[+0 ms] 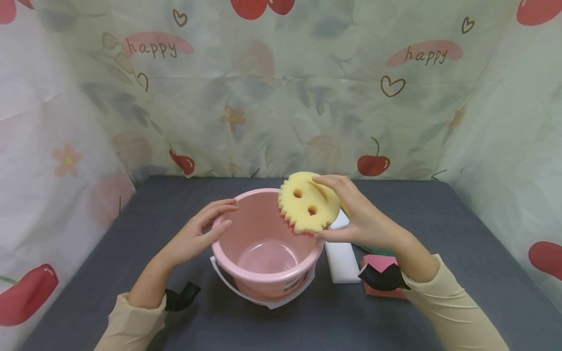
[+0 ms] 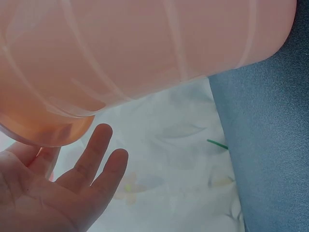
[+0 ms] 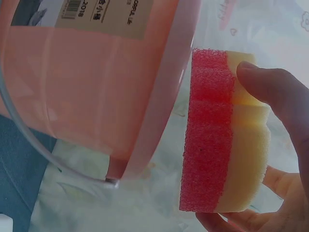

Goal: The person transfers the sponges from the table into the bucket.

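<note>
While the yellow sponge (image 1: 309,203) is being pinched between thumb and fingers of the right hand (image 1: 361,216), it is being held just above the right rim of the pink bucket (image 1: 267,241). Its red layer is being turned toward the bucket. The opposite rim is being touched by the left hand (image 1: 198,233), fingers relaxed. Beside the bucket, a white block (image 1: 341,253) is lying on the grey table (image 1: 456,229).

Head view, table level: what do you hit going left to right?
Left hand → pink bucket → yellow sponge → right hand. The white block and the red pad lie under the right arm, so their place in the order is unclear.
</note>
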Demonstrator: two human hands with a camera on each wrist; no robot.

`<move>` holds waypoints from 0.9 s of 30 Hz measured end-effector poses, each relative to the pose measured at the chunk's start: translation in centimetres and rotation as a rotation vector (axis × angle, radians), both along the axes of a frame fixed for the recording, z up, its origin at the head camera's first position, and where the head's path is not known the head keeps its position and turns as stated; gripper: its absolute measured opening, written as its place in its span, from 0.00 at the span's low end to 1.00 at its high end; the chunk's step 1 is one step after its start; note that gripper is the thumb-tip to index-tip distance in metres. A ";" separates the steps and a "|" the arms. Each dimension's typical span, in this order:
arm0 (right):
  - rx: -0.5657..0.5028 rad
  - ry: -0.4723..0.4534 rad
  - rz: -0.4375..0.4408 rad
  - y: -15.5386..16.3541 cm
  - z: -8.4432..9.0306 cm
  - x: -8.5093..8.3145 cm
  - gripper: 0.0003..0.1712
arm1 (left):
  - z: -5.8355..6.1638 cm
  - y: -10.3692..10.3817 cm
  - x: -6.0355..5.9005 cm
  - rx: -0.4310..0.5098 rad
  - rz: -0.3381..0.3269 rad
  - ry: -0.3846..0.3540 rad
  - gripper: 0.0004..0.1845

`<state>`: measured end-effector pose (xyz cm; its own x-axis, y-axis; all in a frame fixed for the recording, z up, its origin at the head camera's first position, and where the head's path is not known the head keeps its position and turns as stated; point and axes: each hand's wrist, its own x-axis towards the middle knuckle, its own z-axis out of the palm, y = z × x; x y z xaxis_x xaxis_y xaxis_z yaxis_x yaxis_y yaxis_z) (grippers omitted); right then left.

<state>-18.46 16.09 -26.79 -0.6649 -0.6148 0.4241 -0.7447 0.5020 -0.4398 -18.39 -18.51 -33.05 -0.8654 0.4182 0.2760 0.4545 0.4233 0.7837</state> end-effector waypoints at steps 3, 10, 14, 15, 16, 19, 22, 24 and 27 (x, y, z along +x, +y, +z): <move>0.000 -0.010 0.007 -0.4 -0.1 0.1 0.50 | 0.1 0.1 0.0 -0.012 0.011 -0.007 0.20; -0.006 -0.066 0.056 -1.5 -0.3 0.3 0.50 | 0.1 0.2 0.1 -0.033 0.029 -0.019 0.20; 0.008 -0.108 0.074 -1.9 -0.6 0.3 0.51 | 0.1 0.2 0.1 -0.023 0.021 -0.023 0.20; 0.013 -0.117 0.074 -2.0 -0.8 0.3 0.51 | 0.1 0.2 0.1 -0.023 0.021 -0.024 0.20; 0.017 -0.125 0.077 -2.0 -0.9 0.2 0.51 | 0.1 0.2 0.1 -0.021 0.020 -0.025 0.20; 0.028 -0.137 0.084 -2.2 -1.2 0.2 0.51 | 0.1 0.2 0.1 -0.018 0.020 -0.027 0.20; 0.032 -0.150 0.096 -2.4 -1.4 0.1 0.51 | 0.1 0.2 0.1 -0.014 0.017 -0.029 0.20; 0.030 -0.167 0.108 -2.5 -1.5 0.1 0.51 | 0.0 0.2 0.1 -0.011 0.015 -0.028 0.20; 0.034 -0.190 0.121 -2.7 -1.6 0.0 0.51 | 0.0 0.2 0.1 -0.010 0.015 -0.028 0.20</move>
<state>-18.41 13.38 -28.39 -0.6515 -0.7066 0.2759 -0.7055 0.4308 -0.5627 -18.30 -18.34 -33.05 -0.8789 0.4078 0.2475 0.4260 0.4375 0.7919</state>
